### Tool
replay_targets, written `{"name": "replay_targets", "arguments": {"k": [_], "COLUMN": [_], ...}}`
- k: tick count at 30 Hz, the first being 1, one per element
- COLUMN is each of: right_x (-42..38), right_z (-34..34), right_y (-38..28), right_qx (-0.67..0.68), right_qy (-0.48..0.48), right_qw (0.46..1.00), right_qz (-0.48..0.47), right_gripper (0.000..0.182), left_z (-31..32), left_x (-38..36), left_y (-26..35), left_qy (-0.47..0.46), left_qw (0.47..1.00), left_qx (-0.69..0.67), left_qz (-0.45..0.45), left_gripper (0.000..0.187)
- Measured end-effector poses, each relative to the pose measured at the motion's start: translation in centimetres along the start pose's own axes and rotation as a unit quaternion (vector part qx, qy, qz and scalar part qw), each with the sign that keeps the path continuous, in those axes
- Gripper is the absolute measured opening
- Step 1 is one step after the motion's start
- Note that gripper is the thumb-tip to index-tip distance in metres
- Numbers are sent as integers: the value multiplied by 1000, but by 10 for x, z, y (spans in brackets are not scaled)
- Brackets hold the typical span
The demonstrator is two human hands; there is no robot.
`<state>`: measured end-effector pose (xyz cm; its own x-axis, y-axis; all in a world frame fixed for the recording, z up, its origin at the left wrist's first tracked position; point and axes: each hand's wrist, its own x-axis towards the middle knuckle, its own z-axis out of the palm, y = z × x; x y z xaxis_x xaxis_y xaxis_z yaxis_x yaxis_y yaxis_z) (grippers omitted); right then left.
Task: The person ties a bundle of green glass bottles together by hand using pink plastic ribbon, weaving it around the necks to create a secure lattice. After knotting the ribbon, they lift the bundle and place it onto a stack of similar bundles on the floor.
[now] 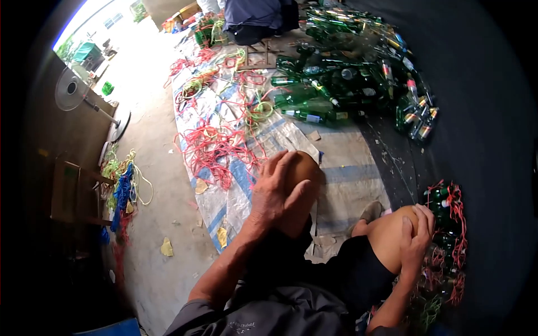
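Observation:
My left hand point(276, 189) rests on my left knee point(305, 168), its thumb apart from the fingers and nothing held. On my right knee point(400, 227) lies my right hand point(417, 239), fingers draped over the kneecap and also holding nothing. Just beyond the left hand, a tangle of pink plastic twine point(216, 148) is spread on the striped tarp point(350, 173). Beside the right hand stand green glass bottles point(445, 210) with pink netting or twine point(458, 215) around them.
A large heap of green bottles point(342, 78) lies at the far right. Ahead, a person in dark clothes point(255, 19) sits by a low wooden stool point(258, 56). A standing fan point(73, 88) and a bundle of blue and green twine point(124, 187) are at left.

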<state>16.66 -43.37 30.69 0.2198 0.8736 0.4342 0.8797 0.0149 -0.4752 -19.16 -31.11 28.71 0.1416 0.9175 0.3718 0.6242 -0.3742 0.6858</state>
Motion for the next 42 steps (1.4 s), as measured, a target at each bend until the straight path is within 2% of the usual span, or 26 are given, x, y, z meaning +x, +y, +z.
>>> {"name": "replay_targets", "arguments": {"k": [34,37,40,41,42], "right_x": [0,0,-1,0,0], "right_z": [5,6,6,6,6], "right_y": [2,1,1,0,-1], "right_qx": [-6,-4,-8,-9,-9], "right_qy": [2,-1,-3,-5,-7], "right_qw": [1000,1000,1000,1000,1000], "right_qz": [-2,2,0,-1,-2], "right_gripper": [31,31,32,32,32], "left_z": [-3,-1,-14,-22,-33], "left_x": [1,0,4,8,12], "left_y": [-5,-6,-2,-1,10], "left_qy": [2,17,39,53,62], "left_qw": [1000,998,998,995,987], "left_qx": [-17,-66,-54,-83,-148], "left_qz": [1,-9,19,35,11], "left_gripper": [67,63,59,56,55]}}
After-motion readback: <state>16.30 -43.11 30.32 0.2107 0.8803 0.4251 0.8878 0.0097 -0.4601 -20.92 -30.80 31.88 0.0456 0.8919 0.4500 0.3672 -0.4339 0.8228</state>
